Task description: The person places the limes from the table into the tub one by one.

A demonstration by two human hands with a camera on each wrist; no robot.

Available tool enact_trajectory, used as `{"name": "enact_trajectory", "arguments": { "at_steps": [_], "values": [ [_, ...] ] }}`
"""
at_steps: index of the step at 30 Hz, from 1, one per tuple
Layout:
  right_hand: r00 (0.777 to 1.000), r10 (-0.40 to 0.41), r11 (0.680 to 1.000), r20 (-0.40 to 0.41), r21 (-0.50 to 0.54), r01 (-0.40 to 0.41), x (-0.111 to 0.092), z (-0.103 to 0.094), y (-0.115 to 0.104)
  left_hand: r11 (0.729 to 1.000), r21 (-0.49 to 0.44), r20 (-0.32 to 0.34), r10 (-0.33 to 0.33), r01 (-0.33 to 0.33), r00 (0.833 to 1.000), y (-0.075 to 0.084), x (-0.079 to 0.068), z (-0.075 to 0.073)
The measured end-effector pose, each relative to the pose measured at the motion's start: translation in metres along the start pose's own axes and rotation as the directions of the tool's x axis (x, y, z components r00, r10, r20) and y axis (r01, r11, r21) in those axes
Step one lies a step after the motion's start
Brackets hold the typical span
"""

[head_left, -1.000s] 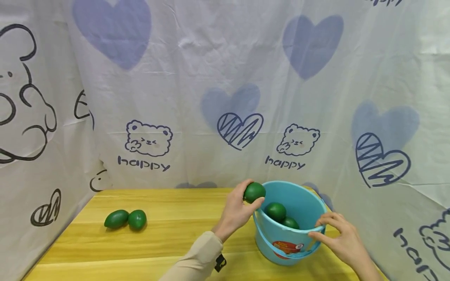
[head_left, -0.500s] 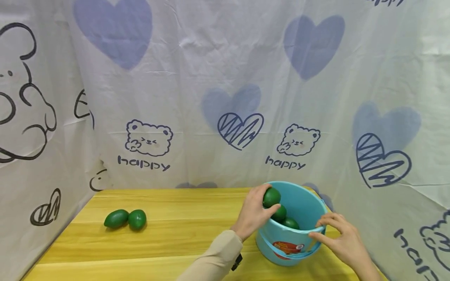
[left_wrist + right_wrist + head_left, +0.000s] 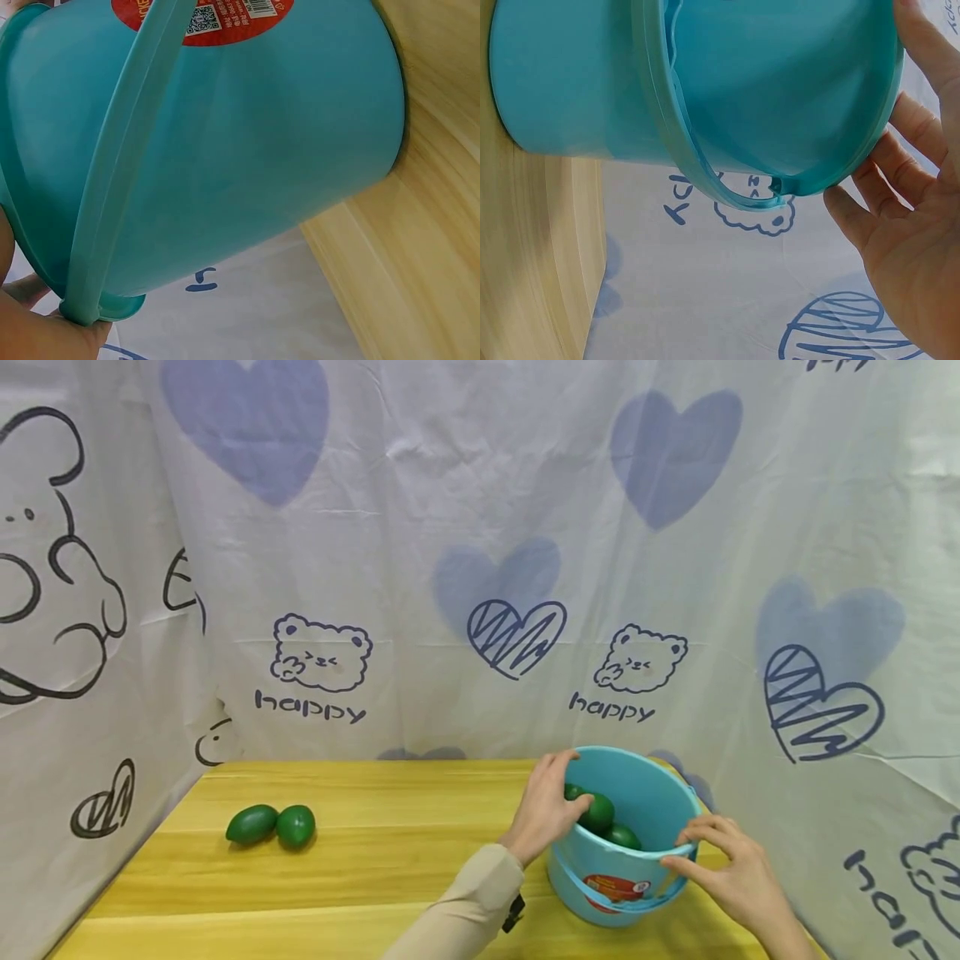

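Note:
A light blue bucket (image 3: pixel 624 881) with a red label stands on the table at the right. Inside it lie several dark green limes (image 3: pixel 597 814), one of them partly hidden behind my left thumb. My left hand (image 3: pixel 543 806) is over the bucket's left rim, fingers and thumb spread apart with nothing gripped between them. In the left wrist view, the hand (image 3: pixel 37 326) shows beside the rim and handle end. My right hand (image 3: pixel 731 868) pinches the right rim between thumb and fingers; the right wrist view shows this hand (image 3: pixel 911 217) around the rim.
Two more green limes, a left one (image 3: pixel 252 824) and a right one (image 3: pixel 296 827), lie touching on the yellow wooden table (image 3: pixel 360 877) at the left. A printed cloth (image 3: pixel 405 568) hangs behind and at both sides. The bucket's handle (image 3: pixel 660 112) hangs down in front.
My left hand moved right with a lime, over the bucket rim, and let it go inside. The lime now sits lower in the bucket. The right hand stays on the rim.

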State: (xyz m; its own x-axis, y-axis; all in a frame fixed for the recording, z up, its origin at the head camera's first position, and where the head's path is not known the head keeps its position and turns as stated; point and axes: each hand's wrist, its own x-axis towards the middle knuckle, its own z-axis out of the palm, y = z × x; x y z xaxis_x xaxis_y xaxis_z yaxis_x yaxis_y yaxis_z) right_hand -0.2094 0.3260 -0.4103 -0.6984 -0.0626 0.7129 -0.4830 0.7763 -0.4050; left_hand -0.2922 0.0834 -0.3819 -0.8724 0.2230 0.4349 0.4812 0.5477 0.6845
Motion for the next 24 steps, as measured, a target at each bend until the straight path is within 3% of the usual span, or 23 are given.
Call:
{"name": "enact_trajectory", "arguments": {
  "at_steps": [9,18,24],
  "values": [
    [1.0,-0.002,1.0,0.005,0.012,0.002,0.001,0.0,0.0,0.992,-0.119,-0.034,0.045,-0.049,0.998,-0.01,-0.003,-0.007],
    [1.0,-0.024,0.999,-0.008,0.021,0.024,0.001,0.0,0.001,0.986,-0.128,-0.079,0.096,-0.105,0.992,-0.015,-0.006,-0.021],
    [0.999,-0.032,0.999,-0.015,0.033,0.032,0.001,0.0,0.0,0.984,-0.145,-0.09,0.091,-0.103,0.992,-0.024,-0.011,-0.031]
  ]
}}
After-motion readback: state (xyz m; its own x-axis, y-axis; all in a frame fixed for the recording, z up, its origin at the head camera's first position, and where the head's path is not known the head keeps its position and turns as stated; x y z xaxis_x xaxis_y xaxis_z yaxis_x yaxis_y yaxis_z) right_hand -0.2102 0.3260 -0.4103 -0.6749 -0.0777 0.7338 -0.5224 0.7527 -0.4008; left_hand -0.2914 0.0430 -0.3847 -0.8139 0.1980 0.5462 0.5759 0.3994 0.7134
